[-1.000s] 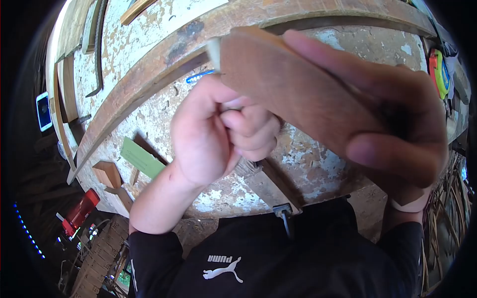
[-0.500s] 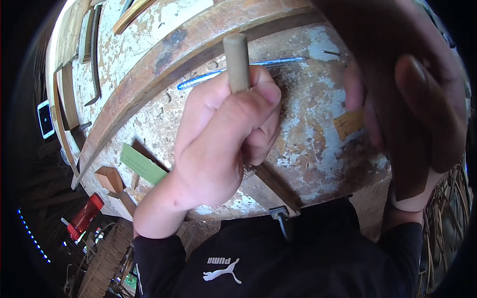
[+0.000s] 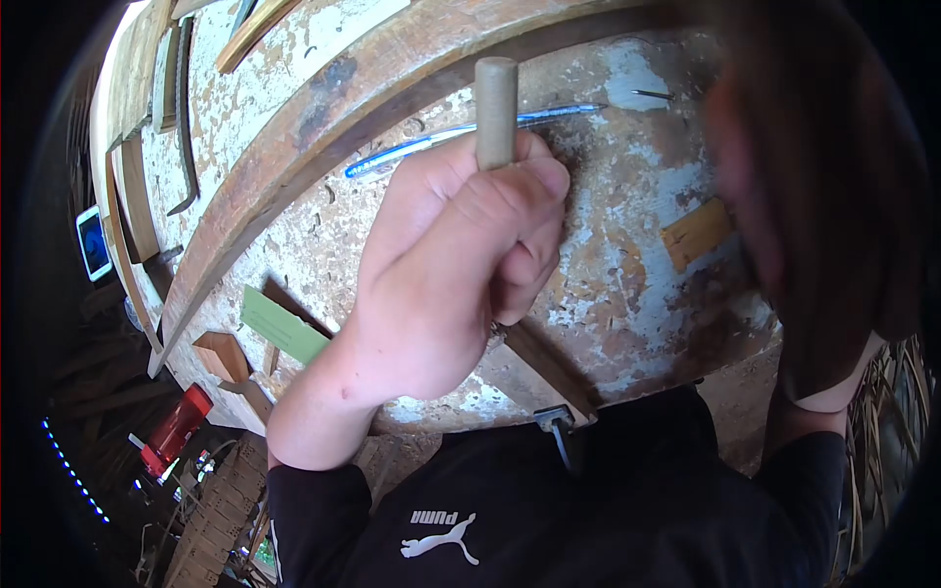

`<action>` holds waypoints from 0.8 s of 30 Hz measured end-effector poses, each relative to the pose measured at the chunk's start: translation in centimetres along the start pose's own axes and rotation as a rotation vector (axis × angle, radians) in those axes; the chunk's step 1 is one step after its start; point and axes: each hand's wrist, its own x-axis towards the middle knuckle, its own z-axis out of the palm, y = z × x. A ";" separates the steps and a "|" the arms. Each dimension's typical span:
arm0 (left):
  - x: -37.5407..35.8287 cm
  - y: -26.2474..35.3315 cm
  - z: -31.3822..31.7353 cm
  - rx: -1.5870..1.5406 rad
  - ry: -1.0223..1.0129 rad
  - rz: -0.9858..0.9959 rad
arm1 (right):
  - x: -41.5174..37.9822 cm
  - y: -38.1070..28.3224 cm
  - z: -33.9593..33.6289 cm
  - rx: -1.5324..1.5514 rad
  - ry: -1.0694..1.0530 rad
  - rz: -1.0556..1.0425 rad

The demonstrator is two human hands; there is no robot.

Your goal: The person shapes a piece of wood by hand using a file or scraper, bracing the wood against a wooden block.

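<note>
My left hand (image 3: 456, 255) is closed around the round wooden handle of a chisel (image 3: 497, 113), which stands nearly upright. The blade is hidden beneath my fist. Below that hand lies a narrow wooden strip (image 3: 549, 367), with a metal clamp (image 3: 556, 421) at its near end by the bench edge. On the right, my right hand (image 3: 747, 191) grips a dark wooden mallet (image 3: 814, 333), raised close to the camera. Shadow and motion blur hide its outline and part of the fingers.
A long curved wooden piece (image 3: 260, 191) spans the worn bench (image 3: 627, 294). Behind my left hand lies a blue pen (image 3: 392, 154); a small wood block (image 3: 696, 235) and thin metal pin (image 3: 652, 95) lie right. Leftward are a green card (image 3: 284, 325) and a phone (image 3: 94, 243).
The mallet and my right hand have shifted slightly to the right and blurred. My left hand, with the chisel, appears slightly farther right and higher in view.
</note>
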 end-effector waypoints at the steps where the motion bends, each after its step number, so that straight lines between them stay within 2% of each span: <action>1: 0.0 0.2 0.1 0.019 0.014 -0.012 | 0.1 0.1 0.4 0.007 -0.014 -0.009; 4: 0.2 -1.1 -0.6 -0.013 0.000 0.078 | 0.4 0.1 0.7 0.037 -0.029 -0.038; 7: 0.1 0.0 0.4 -0.030 0.078 -0.029 | 0.0 0.2 0.1 0.051 -0.046 -0.062; 10: 0.1 -1.3 -0.2 -0.008 0.043 0.114 | 0.3 0.3 0.9 0.084 -0.085 -0.083; 15: 0.1 -0.2 -0.3 -0.069 0.017 -0.032 | 0.5 0.5 1.2 0.119 -0.132 -0.126; 16: 0.1 -0.2 -1.3 -0.198 -0.071 -0.049 | 0.4 0.4 1.0 0.135 -0.136 -0.128; 17: 0.3 -1.1 -1.9 -0.170 -0.156 0.064 | 0.5 0.5 0.9 0.141 -0.147 -0.138; 19: 0.4 -1.2 -2.4 -0.200 -0.211 0.039 | -0.8 0.4 0.6 0.133 -0.177 -0.171; 22: -0.1 0.1 -0.1 0.025 -0.019 -0.005 | -0.2 0.7 0.5 0.141 -0.214 -0.193; 24: -0.4 -0.6 -0.3 0.056 -0.038 0.043 | -0.6 0.3 0.4 0.164 -0.230 -0.212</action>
